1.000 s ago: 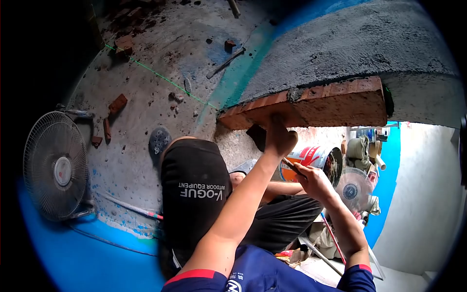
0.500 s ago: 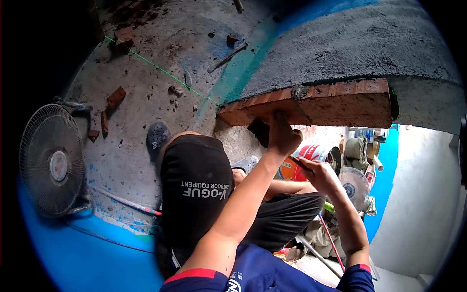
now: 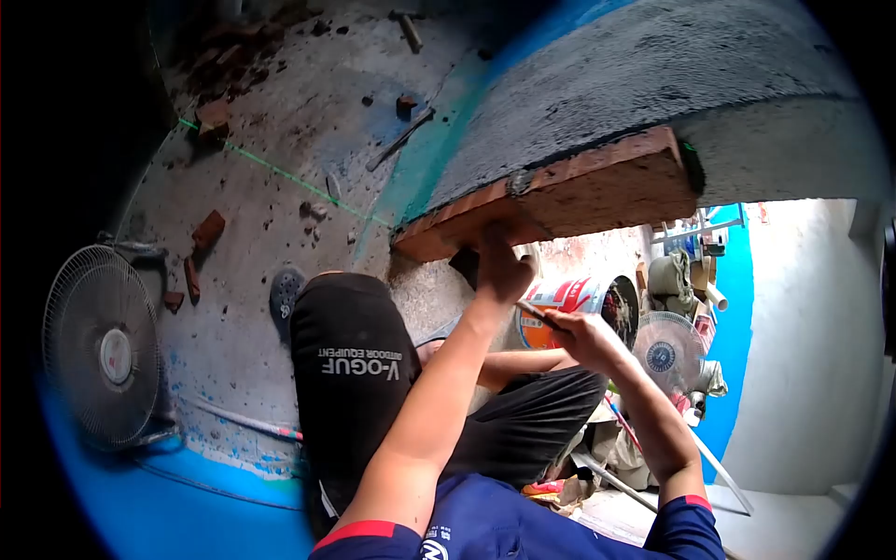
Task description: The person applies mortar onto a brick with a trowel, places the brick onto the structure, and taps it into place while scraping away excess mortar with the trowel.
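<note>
A row of red bricks (image 3: pixel 607 191) lies along the edge of a rough grey mortared surface (image 3: pixel 597 103). My left hand (image 3: pixel 505 269) is closed against the brick (image 3: pixel 443 231) at the row's left end, its fingertips partly hidden on the brick's face. Below and to the right, my right hand (image 3: pixel 586 338) grips a thin handle that points up and left. In line with it, a dark flat blade (image 3: pixel 464 265) shows past my left wrist, under the brick. Together they look like a trowel, its middle hidden by my left hand.
A standing fan (image 3: pixel 110 355) is at the left, and another fan (image 3: pixel 665 355) at the right. A white and red bucket (image 3: pixel 569 303) lies on its side behind my hands. Brick pieces (image 3: pixel 207 229) and rubble (image 3: pixel 224 61) are scattered over the concrete floor, crossed by a green line (image 3: pixel 271 168).
The whole view has shifted, so bricks and hands appear further left. Both hands keep nearly the same places relative to the brick and the tool.
</note>
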Demonstrator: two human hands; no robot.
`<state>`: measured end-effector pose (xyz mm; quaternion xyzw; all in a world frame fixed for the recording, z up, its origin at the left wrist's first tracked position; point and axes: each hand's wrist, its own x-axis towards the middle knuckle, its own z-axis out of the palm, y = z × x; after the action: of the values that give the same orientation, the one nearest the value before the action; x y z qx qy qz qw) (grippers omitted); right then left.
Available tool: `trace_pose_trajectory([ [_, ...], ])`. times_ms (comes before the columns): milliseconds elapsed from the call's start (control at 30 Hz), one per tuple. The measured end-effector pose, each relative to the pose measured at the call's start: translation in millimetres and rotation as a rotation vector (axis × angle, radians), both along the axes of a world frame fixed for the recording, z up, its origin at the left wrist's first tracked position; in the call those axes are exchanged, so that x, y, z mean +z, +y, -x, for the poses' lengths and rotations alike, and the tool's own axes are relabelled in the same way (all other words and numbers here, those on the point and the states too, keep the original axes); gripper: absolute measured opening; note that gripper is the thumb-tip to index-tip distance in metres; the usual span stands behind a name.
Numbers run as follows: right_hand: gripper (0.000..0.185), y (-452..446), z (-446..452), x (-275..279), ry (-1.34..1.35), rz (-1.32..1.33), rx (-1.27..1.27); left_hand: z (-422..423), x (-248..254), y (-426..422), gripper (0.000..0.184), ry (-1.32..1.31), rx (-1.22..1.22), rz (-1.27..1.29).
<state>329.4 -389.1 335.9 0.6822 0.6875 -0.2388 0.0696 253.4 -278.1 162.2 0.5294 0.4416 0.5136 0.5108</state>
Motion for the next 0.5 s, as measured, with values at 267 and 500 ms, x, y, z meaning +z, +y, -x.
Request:
trace_pose_trajectory([
  [267, 0.03, -64, 7, 60, 0.105, 0.013, -0.107, 77, 47, 40, 0.015, 0.277, -0.143, -0.004],
  [500, 0.029, -140, -6, 77, 0.173, -0.149, -0.31, 100, 185, 57, 0.055, 0.335, 0.081, -0.549],
])
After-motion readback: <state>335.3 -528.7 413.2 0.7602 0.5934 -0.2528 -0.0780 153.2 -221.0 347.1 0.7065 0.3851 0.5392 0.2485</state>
